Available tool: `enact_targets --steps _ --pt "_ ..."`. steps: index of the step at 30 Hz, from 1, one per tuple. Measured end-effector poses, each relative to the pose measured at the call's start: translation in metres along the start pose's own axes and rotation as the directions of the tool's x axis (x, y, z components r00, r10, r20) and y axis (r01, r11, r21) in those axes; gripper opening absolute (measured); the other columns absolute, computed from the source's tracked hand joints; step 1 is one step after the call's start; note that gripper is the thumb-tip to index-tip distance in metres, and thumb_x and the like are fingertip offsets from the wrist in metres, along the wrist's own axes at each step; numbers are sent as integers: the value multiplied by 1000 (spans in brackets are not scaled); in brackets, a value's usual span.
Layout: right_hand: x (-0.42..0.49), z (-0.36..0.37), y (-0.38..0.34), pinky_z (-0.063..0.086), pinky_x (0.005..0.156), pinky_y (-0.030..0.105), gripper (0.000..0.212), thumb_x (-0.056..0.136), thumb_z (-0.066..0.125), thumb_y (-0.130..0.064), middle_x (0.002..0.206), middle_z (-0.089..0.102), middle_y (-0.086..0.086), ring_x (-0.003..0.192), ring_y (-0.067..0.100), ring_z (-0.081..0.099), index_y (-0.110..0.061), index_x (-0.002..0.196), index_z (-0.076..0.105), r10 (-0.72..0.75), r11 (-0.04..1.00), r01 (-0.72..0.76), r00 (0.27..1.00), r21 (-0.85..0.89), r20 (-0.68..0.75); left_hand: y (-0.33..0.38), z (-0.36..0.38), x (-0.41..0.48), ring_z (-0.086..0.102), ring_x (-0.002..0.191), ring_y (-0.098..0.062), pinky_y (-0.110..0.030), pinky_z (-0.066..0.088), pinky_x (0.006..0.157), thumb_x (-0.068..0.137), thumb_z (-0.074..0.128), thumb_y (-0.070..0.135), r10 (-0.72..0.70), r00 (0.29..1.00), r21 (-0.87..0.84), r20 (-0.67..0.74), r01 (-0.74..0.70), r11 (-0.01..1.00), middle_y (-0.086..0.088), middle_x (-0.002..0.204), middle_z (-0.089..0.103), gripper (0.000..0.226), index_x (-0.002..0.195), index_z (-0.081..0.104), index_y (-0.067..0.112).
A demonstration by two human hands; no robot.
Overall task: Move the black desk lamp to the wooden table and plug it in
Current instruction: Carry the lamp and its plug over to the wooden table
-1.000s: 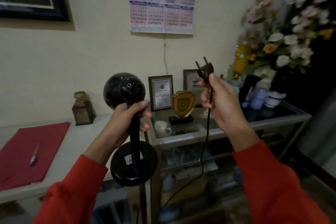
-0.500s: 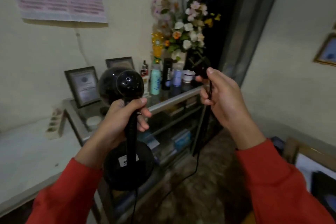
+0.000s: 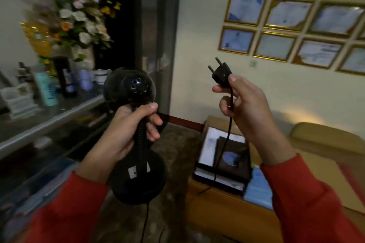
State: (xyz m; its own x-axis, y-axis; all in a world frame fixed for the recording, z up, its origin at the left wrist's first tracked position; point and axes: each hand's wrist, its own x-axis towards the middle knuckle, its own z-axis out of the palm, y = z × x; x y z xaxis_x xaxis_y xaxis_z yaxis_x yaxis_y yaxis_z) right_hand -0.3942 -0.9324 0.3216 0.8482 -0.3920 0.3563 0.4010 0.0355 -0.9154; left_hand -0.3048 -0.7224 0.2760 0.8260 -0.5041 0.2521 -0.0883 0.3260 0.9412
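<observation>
My left hand [image 3: 126, 132] grips the ribbed neck of the black desk lamp [image 3: 136, 181], held in the air with its round base toward me and its ball-shaped head [image 3: 129, 85] above my fist. My right hand [image 3: 246, 108] pinches the lamp's black two-pin plug [image 3: 220, 74], pins pointing up and left. The black cord [image 3: 227, 140] hangs from the plug down past my wrist. A wooden table [image 3: 221, 209] stands low at the right, beneath my right forearm.
A stack of dark books and papers [image 3: 225, 162] lies on the wooden table. At the left a glass cabinet [image 3: 49, 116] holds bottles and a flower arrangement [image 3: 79, 17]. A dark tall cupboard [image 3: 156, 35] fills the corner. Framed certificates [image 3: 292, 14] hang on the right wall.
The view has swung right, away from the white counter and calendar toward the corner and the wooden table. Both hands keep the same hold on the lamp and plug.
</observation>
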Motion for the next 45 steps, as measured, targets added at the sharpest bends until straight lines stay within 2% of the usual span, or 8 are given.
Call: enact_targets --steps 6,14,19,21,24,30,35,45 --pt "-38 -119 -31 28 41 20 18 92 50 -27 72 74 0 38 12 48 -17 93 65 -48 994 31 985 -102 -168 -34 119 11 53 31 -9 -16 42 31 91 49 14 -50 991 -53 121 56 997 0 46 63 23 70 58 11" --pt "-102 -242 -73 30 44 21 18 93 52 -27 77 75 1 41 13 49 -22 84 67 -78 977 -13 910 -214 -407 -76 250 19 56 35 -8 -16 46 36 92 49 17 -121 934 -77 336 156 985 1 48 65 19 75 57 11" --pt "-145 -304 -93 31 48 24 16 95 50 -25 81 73 0 45 13 47 -17 96 63 -100 964 -55 830 -259 -548 -104 327 23 60 39 -8 -16 48 38 91 51 18 -157 865 -79 476 219 972 2 53 69 16 78 58 12" --pt "-160 -328 -98 32 48 23 20 96 50 -25 82 72 0 47 13 47 -11 105 61 -112 962 -62 796 -264 -595 -115 354 26 61 40 -9 -17 49 39 83 58 24 -169 829 -84 533 250 965 2 55 70 11 79 60 13" --pt "-178 -365 -104 36 47 21 26 96 50 -25 84 72 0 50 13 47 -7 112 59 -127 957 -81 748 -280 -652 -131 397 31 63 44 -9 -18 51 42 70 63 34 -174 779 -74 603 272 959 3 59 72 22 83 61 16" --pt "-192 -452 -112 37 45 19 19 95 51 -28 83 73 -2 48 12 49 -16 104 63 -163 942 -102 692 -319 -703 -165 487 39 63 45 -9 -19 52 43 67 65 36 -166 720 -68 674 284 956 3 60 72 27 85 62 16" --pt "-190 -516 -127 38 48 21 17 94 51 -29 81 74 -5 48 10 51 -21 100 65 -171 933 -129 665 -337 -727 -187 560 53 63 44 -9 -19 53 45 85 57 23 -170 698 -74 695 305 950 3 58 71 10 85 60 14" --pt "-177 -615 -159 35 47 22 28 96 49 -25 89 69 1 53 13 49 -5 115 56 -201 919 -158 603 -362 -772 -233 683 76 68 54 -11 -21 58 53 90 55 16 -166 705 -90 689 311 946 2 57 72 10 84 61 12"
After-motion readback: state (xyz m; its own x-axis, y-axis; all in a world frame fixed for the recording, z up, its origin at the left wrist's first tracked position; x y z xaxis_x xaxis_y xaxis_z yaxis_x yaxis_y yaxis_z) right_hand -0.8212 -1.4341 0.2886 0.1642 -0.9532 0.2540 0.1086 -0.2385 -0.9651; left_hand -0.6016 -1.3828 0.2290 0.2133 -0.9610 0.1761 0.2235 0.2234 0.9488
